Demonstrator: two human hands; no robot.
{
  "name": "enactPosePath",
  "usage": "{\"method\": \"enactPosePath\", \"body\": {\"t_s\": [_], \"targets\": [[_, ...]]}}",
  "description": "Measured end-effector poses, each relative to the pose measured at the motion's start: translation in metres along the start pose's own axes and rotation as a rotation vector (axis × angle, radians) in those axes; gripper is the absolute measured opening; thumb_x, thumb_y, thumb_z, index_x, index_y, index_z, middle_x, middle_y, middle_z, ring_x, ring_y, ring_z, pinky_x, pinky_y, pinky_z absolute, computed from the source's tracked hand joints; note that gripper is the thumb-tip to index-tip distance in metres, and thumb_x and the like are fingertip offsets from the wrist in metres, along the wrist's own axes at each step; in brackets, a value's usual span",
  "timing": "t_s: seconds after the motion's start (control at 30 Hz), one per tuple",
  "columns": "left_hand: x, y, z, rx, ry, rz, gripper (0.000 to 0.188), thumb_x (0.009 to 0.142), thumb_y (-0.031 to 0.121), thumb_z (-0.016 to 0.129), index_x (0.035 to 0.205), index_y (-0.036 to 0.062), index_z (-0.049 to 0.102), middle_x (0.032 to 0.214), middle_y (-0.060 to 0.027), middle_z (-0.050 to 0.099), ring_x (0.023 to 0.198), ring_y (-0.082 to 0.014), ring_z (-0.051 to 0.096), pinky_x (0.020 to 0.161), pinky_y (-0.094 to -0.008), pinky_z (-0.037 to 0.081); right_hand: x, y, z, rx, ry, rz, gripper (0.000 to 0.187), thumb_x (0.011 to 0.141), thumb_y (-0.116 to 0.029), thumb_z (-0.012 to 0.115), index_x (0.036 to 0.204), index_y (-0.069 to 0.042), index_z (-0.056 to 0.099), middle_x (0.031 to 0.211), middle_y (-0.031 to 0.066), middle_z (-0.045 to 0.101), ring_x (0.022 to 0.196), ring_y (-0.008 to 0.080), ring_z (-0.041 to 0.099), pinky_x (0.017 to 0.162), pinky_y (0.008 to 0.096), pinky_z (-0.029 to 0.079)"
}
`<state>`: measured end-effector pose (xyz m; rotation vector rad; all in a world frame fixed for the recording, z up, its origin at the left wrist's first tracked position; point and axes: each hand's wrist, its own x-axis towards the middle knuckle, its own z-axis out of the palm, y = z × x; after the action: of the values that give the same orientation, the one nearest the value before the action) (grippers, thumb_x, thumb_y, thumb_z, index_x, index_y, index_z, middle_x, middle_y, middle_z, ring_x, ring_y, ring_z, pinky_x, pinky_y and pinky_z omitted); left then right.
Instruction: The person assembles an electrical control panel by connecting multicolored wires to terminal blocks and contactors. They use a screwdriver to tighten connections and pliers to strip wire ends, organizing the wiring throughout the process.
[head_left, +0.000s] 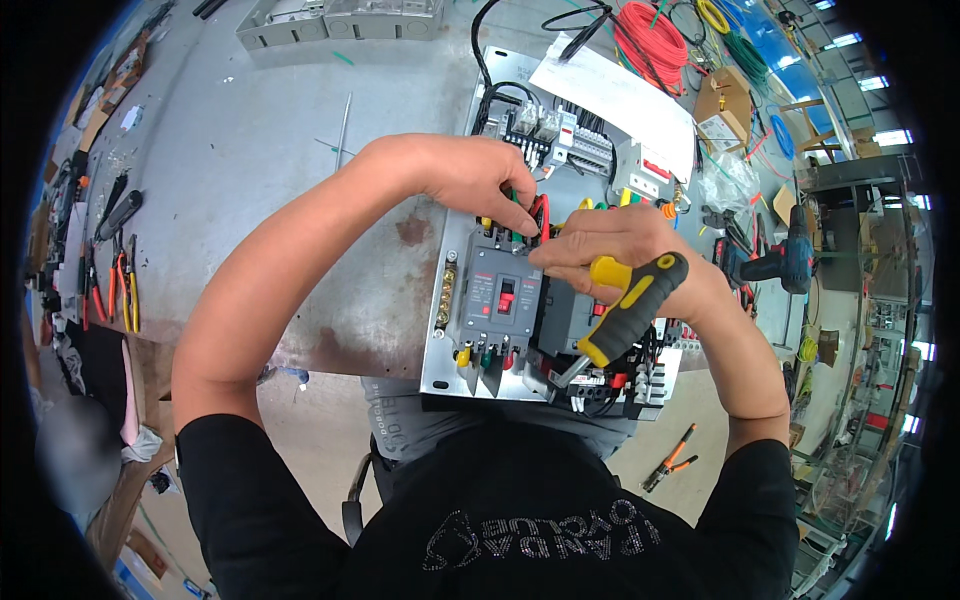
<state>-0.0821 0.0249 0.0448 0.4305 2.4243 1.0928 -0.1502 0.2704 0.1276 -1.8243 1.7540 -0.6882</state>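
Note:
A metal mounting plate (pixel 440 345) fitted with electrical parts lies in front of me at the table's near edge. On it sits a grey circuit breaker (pixel 500 290) with a red switch. My left hand (pixel 485 178) is closed with curled fingers at the breaker's upper terminals; what lies between its fingertips is hidden. A red wire (pixel 543 212) runs close by its fingertips. My right hand (pixel 625 240) reaches its fingertips to the same terminals from the right. A screwdriver (pixel 645 300) with a yellow and dark grey handle is held in it, its shaft pointing down over the plate.
White paper (pixel 620 100) covers part of the plate's far end. A cordless drill (pixel 785 260) and coils of red cable (pixel 650 45) lie on the right. Pliers (pixel 125 285) are at the left edge, grey plastic boxes (pixel 340 22) at the back. Cutters (pixel 668 458) lie on the floor.

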Motion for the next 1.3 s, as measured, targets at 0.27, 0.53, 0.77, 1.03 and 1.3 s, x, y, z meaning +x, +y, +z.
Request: {"method": "enactPosePath", "body": {"t_s": [0.27, 0.53, 0.77, 1.03, 1.3], "targets": [[0.018, -0.021, -0.015, -0.051, -0.059, 0.0, 0.032, 0.094, 0.037, 0.083, 0.098, 0.0059, 0.079, 0.076, -0.0038, 0.06, 0.073, -0.0176, 0.056, 0.071, -0.0351, 0.049, 0.01, 0.014, -0.003, 0.131, 0.107, 0.101, 0.018, 0.091, -0.01, 0.082, 0.109, -0.007, 0.079, 0.094, 0.009, 0.076, 0.078, 0.0267, 0.07, 0.074, 0.036, 0.058], [0.028, -0.013, -0.027, 0.047, -0.103, -0.072, 0.025, 0.089, 0.029, 0.083, 0.09, 0.0057, 0.077, 0.072, -0.0017, 0.066, 0.068, -0.0154, 0.058, 0.065, -0.0358, 0.048, 0.023, 0.023, 0.0, 0.139, 0.097, 0.142, 0.023, 0.091, -0.009, 0.08, 0.113, -0.002, 0.081, 0.091, 0.0105, 0.077, 0.08, 0.0226, 0.072, 0.071, 0.0329, 0.057], [0.028, -0.011, -0.033, -0.049, -0.132, 0.003, 0.024, 0.09, 0.028, 0.08, 0.104, 0.0086, 0.082, 0.082, -0.0019, 0.073, 0.076, -0.0156, 0.065, 0.072, -0.0342, 0.052, 0.025, 0.038, -0.001, 0.148, 0.154, 0.072, 0.019, 0.094, -0.016, 0.083, 0.106, -0.001, 0.081, 0.092, 0.0115, 0.078, 0.078, 0.0221, 0.072, 0.068, 0.0332, 0.056], [0.035, -0.004, -0.051, 0.071, -0.317, -0.05, 0.03, 0.093, 0.027, 0.081, 0.116, 0.0079, 0.082, 0.095, -0.0036, 0.079, 0.085, -0.0164, 0.07, 0.078, -0.0349, 0.054, 0.025, 0.037, -0.002, 0.102, 0.186, 0.051, 0.016, 0.093, -0.014, 0.084, 0.1, -0.001, 0.081, 0.09, 0.0113, 0.078, 0.078, 0.0237, 0.073, 0.07, 0.0344, 0.058], [0.033, 0.007, -0.043, 0.018, -0.228, -0.223, 0.027, 0.09, 0.021, 0.082, 0.111, 0.0043, 0.081, 0.085, -0.0049, 0.073, 0.079, -0.0181, 0.069, 0.071, -0.0361, 0.056, 0.022, 0.044, 0.001, 0.091, 0.171, 0.033, 0.015, 0.091, -0.013, 0.084, 0.101, -0.003, 0.08, 0.091, 0.009, 0.077, 0.08, 0.0246, 0.074, 0.069, 0.0344, 0.059]]}}
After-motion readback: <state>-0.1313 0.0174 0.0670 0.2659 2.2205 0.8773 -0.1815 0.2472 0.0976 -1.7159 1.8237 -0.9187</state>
